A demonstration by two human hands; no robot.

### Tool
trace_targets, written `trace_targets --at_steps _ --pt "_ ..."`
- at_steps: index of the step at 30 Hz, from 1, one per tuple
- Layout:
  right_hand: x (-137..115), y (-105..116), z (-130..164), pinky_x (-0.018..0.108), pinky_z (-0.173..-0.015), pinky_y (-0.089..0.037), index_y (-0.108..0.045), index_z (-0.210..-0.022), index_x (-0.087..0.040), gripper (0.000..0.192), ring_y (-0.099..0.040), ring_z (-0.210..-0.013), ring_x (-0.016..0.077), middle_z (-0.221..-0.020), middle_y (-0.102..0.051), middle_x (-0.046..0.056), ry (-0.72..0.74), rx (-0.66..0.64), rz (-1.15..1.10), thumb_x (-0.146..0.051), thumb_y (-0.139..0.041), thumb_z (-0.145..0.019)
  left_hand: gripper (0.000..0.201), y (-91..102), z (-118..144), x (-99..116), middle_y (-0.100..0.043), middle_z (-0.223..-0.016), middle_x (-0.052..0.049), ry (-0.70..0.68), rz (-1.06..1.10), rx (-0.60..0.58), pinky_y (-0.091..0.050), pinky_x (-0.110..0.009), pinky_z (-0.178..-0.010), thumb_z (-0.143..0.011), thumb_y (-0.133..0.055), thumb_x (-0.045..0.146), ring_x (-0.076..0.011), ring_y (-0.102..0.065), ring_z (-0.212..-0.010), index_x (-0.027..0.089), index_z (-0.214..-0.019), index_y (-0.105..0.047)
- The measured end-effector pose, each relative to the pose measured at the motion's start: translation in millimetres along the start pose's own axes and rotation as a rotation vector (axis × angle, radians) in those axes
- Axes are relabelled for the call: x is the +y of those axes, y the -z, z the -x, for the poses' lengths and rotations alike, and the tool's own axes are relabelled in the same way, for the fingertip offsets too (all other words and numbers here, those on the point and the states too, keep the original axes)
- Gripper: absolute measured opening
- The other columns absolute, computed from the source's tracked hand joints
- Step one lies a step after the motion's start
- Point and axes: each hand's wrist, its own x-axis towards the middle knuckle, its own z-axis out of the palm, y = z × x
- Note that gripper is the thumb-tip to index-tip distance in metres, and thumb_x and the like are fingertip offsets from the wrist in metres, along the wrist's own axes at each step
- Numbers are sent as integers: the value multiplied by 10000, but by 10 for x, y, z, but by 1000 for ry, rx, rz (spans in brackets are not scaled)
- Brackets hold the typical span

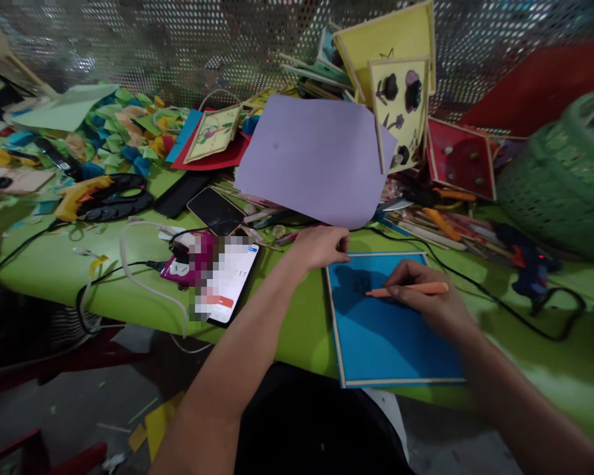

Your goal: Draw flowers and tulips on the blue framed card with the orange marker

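Note:
A blue board (376, 336) edged with thin pale wooden strips lies flat at the table's front edge. My right hand (416, 290) is closed on an orange marker (433, 288), whose tip points left onto the board, beside a small dark flower-like drawing (361, 284). At the board's upper left corner rests my left hand (321, 245), fingers curled and touching the corner; whatever may be inside them is hidden. Shadows from both hands fall across the blue surface.
Behind the board lie a purple sheet (311, 158) and a yellow framed picture (400, 112). To the right are a dark glue gun (529, 264), its cable and a green basket (559, 178). A lit phone (232, 284) and cables lie left, near a yellow-black tool (99, 198) and paper scraps.

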Motion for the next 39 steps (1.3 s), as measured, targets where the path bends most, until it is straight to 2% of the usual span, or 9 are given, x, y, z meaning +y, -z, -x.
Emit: trace_targets --at_steps 15,29,39 --pt "-77 -17 8 301 -546 -353 -604 -630 -235 188 -489 -582 161 -611 -607 -1 -10 -14 -40 -371 -721 -685 197 1 -1 -5 -743 -1000 -14 -4 1 -7 -415 -289 -700 -821 -732 365 -210 -657 -914 246 -975 -696" --pt "-76 -46 28 292 -512 -362 -648 -688 -223 266 -492 -562 153 -635 -624 10 6 -96 -32 -458 -764 -736 189 -10 -7 -15 -729 -992 -18 -10 3 0 -426 -296 -724 -815 -724 358 -208 -649 -903 243 -962 -692" --pt "-67 -69 16 292 -551 -399 -670 -736 -227 229 -538 -607 162 -688 -655 19 44 -61 -22 -440 -748 -768 182 -10 -9 -7 -738 -992 -13 -7 3 -4 -437 -297 -732 -819 -725 358 -205 -655 -908 249 -961 -689"
